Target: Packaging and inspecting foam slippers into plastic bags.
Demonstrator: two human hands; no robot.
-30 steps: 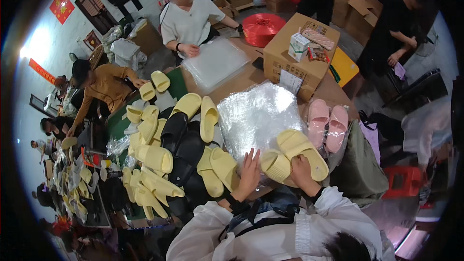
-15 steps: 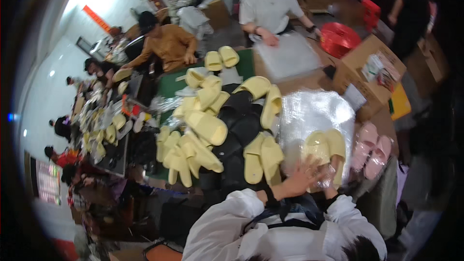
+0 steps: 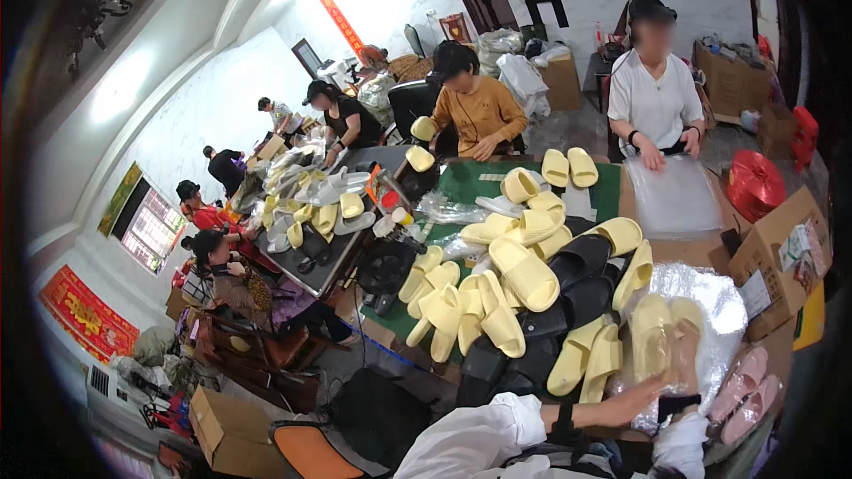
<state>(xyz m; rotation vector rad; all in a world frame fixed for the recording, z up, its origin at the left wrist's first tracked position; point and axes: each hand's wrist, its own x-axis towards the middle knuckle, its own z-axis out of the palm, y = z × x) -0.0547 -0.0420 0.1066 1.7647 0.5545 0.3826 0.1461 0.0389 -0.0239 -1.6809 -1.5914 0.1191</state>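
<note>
A pair of pale yellow slippers (image 3: 652, 328) lies on a stack of clear plastic bags (image 3: 710, 297) at the table's right front, with clear film around the pair. My left hand (image 3: 632, 401) reaches in just below the slippers, fingers stretched out toward the right, holding nothing I can see. My right hand (image 3: 685, 359) lies over the right slipper of the pair; its fingers blend with the slipper and the film, so their grip is unclear. Just to the left, another yellow pair (image 3: 590, 359) rests beside black slippers (image 3: 577, 270). Pink slippers (image 3: 744, 395) lie to the right.
More yellow slippers (image 3: 524, 275) heap over the green mat (image 3: 461, 179). A cardboard box (image 3: 781, 248) and red string roll (image 3: 754, 184) stand at right. Across the table, a person in white (image 3: 655, 98) handles clear bags (image 3: 676, 198); one in orange-brown (image 3: 479, 111) sits left.
The view has swung left and up, so the table sits farther right and lower. My left hand has slid off the bagged slippers to just below them; my right hand stays at the right slipper.
</note>
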